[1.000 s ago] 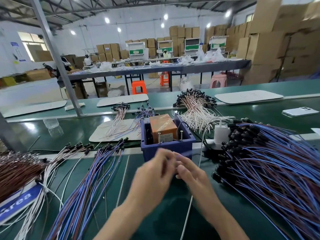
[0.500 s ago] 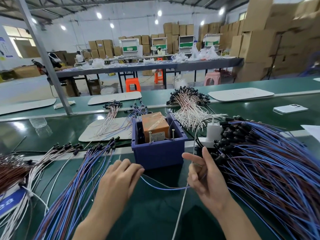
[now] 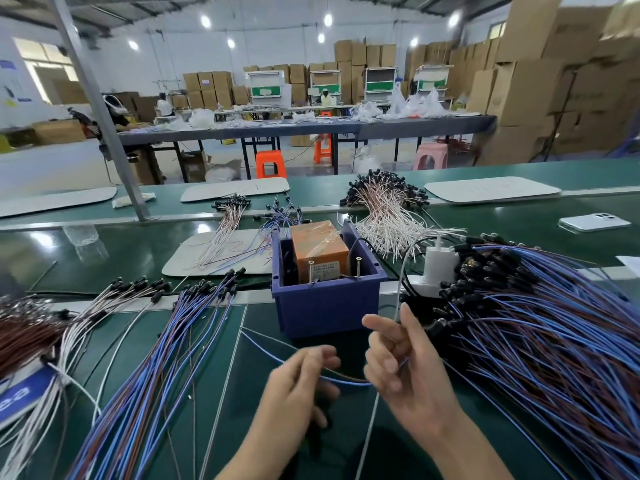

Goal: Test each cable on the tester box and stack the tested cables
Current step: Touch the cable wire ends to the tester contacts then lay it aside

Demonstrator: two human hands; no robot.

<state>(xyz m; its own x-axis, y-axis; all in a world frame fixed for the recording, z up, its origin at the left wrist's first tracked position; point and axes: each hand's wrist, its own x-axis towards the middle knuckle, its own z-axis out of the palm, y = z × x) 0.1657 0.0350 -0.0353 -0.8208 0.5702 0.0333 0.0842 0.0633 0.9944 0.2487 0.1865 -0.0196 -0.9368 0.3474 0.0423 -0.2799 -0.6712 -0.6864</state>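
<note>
Both hands work low in the view, over the green surface (image 3: pixel 121 254). The left hand (image 3: pixel 298 386) has its fingers curled and pinches a single blue cable (image 3: pixel 346 381) at the fingertips. The right hand (image 3: pixel 405 372), just beside it at 3 o'clock, hooks its lower fingers round the same cable, with thumb and forefinger sticking up. The cable sags in a short loop between the two hands, and its free end trails off from the left hand toward 10 o'clock, lying on the surface.

The tester box (image 3: pixel 325 306), a blue plastic bin, stands at 12 o'clock from the hands, near them but not touching. An orange block (image 3: pixel 318 251) wrapped in clear tape sits inside it, and two screws (image 3: pixel 310 271) stand upright at its front edge.

At 3 o'clock from the hands lies a large heap of blue and brown cables (image 3: pixel 554 348), its black plugs pointing toward the box. At 9 o'clock a fanned row of blue cables (image 3: pixel 166 358) lies flat, and beyond it, at the left edge, are white and brown cables (image 3: pixel 34 334).

A white charger (image 3: pixel 440 265) sits just right of the box. A thin white cord (image 3: pixel 370 420) runs down past the right hand. A bundle of white cables (image 3: pixel 384 216) lies at 1 o'clock behind the box, and a phone (image 3: pixel 594 222) lies at 2 o'clock, well apart.
</note>
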